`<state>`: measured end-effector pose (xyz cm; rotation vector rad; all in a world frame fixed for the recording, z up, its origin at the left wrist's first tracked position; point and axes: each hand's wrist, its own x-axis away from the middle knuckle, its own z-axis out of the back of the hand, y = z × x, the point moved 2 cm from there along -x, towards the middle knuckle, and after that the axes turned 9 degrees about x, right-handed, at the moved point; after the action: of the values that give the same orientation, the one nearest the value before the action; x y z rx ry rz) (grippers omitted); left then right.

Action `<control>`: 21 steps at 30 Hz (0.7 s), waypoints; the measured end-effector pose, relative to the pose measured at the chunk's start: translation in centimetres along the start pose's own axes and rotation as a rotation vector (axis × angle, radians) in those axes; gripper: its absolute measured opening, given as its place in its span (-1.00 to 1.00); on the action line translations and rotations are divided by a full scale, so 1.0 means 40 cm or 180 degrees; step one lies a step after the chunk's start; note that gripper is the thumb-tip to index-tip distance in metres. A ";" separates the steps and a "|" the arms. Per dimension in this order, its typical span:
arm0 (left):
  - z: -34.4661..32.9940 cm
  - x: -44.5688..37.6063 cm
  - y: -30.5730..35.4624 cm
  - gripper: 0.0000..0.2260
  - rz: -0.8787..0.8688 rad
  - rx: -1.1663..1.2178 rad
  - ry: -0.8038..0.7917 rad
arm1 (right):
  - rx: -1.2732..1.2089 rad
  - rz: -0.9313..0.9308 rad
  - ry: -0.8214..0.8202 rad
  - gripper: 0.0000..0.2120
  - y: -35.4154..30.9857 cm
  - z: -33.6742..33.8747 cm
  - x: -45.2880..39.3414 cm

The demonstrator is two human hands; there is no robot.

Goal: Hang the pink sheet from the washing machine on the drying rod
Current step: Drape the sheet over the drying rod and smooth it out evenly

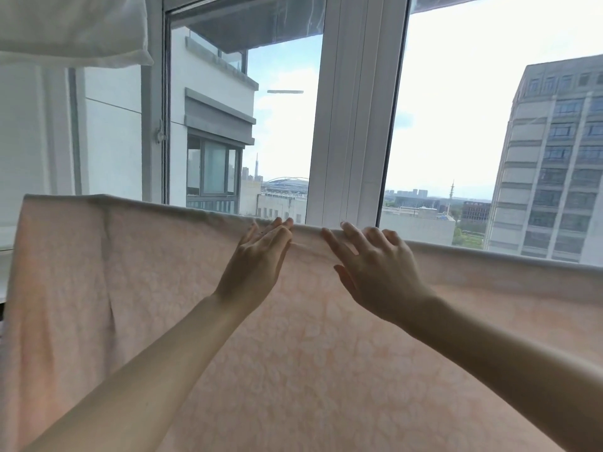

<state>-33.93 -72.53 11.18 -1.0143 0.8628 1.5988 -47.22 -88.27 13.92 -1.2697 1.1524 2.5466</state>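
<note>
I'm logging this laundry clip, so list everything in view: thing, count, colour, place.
pink sheet: one, pale pink, draped over a hidden rod, spanning the frame.
white cloth: one, white, hanging top left.
window frame: one, white, upright behind the sheet.
buildings: several, grey and white, outside the glass.
left hand: one, fingers straight, resting on the sheet's top fold.
right hand: one, fingers loosely bent on the fold.

Both arms reach forward, left hand (257, 256) and right hand (375, 265) raised, fingers straight.
</note>
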 end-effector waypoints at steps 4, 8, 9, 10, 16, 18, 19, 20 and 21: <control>0.007 -0.009 0.015 -0.84 0.0213 0.0063 0.0096 | 0.0074 -0.0036 -0.0103 -0.39 -0.047 -0.013 -0.052; 0.015 -0.013 0.035 -0.78 0.0287 -0.0095 0.0247 | 0.0118 -0.0089 -0.0216 -0.31 -0.099 -0.023 -0.107; 0.017 -0.010 0.036 -0.76 0.0263 -0.0239 0.0272 | 0.0125 -0.0078 -0.0212 -0.31 -0.110 -0.025 -0.118; 0.019 -0.005 0.034 -0.75 0.0253 -0.0397 0.0281 | 0.0145 -0.0067 -0.0192 -0.32 -0.119 -0.027 -0.125; 0.025 0.023 -0.008 -0.79 0.0164 -0.0707 0.0361 | 0.0045 -0.0031 0.0154 -0.27 -0.118 -0.043 -0.126; 0.028 0.028 -0.021 -0.85 0.0126 -0.0677 0.0414 | -0.0008 0.0014 0.0268 -0.26 -0.114 -0.047 -0.118; 0.032 0.030 -0.027 -0.88 0.0125 -0.0640 0.0442 | -0.0029 0.0037 0.0308 -0.25 -0.110 -0.047 -0.113; 0.036 0.030 -0.035 -0.90 0.0122 -0.0598 0.0447 | -0.0053 0.0052 0.0332 -0.23 -0.106 -0.045 -0.108; 0.042 0.028 -0.044 -0.91 0.0115 -0.0555 0.0441 | -0.0075 0.0064 0.0344 -0.23 -0.102 -0.043 -0.103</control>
<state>-32.71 -70.19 10.72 -1.2508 0.8494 1.6716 -41.89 -85.43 13.81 -1.4247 1.1633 2.5414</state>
